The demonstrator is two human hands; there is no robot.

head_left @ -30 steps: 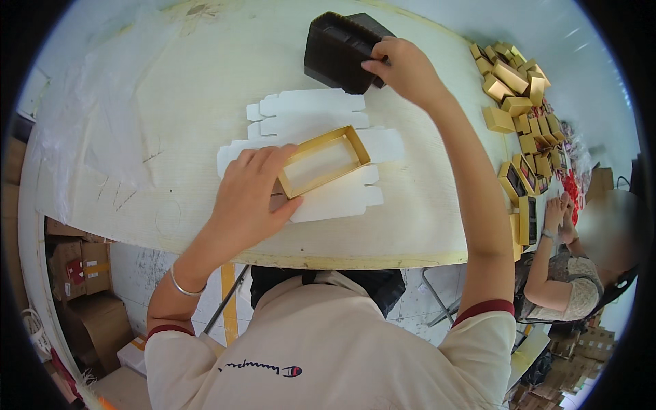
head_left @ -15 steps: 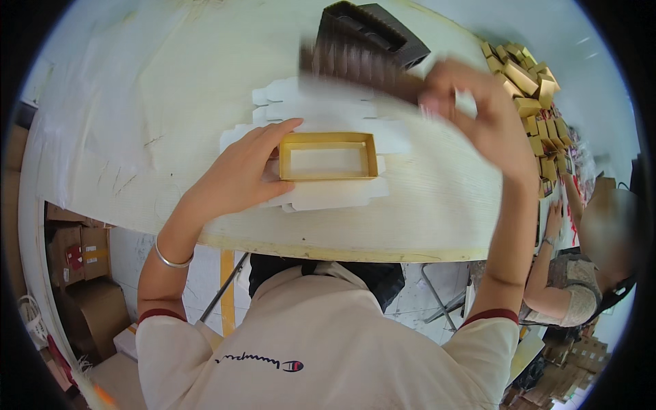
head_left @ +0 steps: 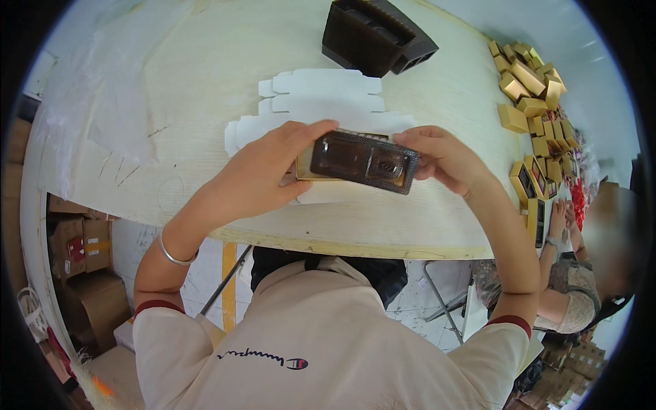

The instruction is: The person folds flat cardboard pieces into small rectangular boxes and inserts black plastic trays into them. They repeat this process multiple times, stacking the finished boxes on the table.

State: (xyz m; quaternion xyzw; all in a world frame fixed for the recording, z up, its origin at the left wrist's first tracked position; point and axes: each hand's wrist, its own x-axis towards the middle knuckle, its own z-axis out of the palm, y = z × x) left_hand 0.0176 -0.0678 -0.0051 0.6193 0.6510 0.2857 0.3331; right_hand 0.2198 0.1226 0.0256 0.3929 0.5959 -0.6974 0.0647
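So, the pale table [head_left: 424, 229] fills the scene, and at its right side sits a co-worker [head_left: 581, 294], both hands close to the edge. Brown cartons [head_left: 99, 301] crowd the near left, below the tabletop, and clear plastic [head_left: 82, 116] sprawls down the left side. Over on the right we have gold boxes [head_left: 526, 75], heaped at the far end and strung out toward the co-worker, a few of them showing dark inserts. Flat in the middle lies white card [head_left: 321, 82], notched along its edges, with a dark stack [head_left: 369, 37] just beyond it, leaning at the far side. And in come the hands! The left hand [head_left: 273, 160] spans the left end of a box [head_left: 305, 167], fingers at the far side, thumb at the near side, a firm hold over the white card. The right hand [head_left: 444, 154] pinches the right end of a dark tray [head_left: 362, 162], thumb and fingers closed on its rim. That tray sits skewed across the box, right end dipping nearer, the box's left part showing open; whether any edge is inside, I can't tell. Smallest of all, a silver bracelet [head_left: 171, 253] rings the left wrist.
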